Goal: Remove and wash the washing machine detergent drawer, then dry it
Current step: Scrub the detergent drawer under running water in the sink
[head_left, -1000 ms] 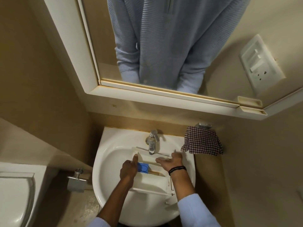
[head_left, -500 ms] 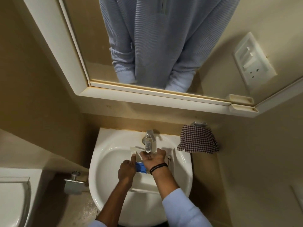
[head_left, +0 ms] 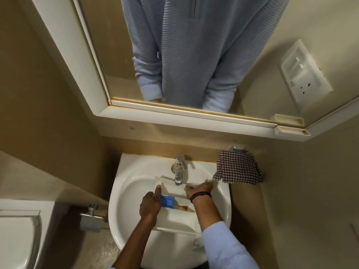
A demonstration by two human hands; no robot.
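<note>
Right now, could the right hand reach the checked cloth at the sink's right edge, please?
Probably yes: the right hand is at the detergent drawer, and nothing stands between it and the checked cloth.

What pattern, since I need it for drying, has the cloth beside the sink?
The cloth is small dark-and-white checks; head view.
</note>
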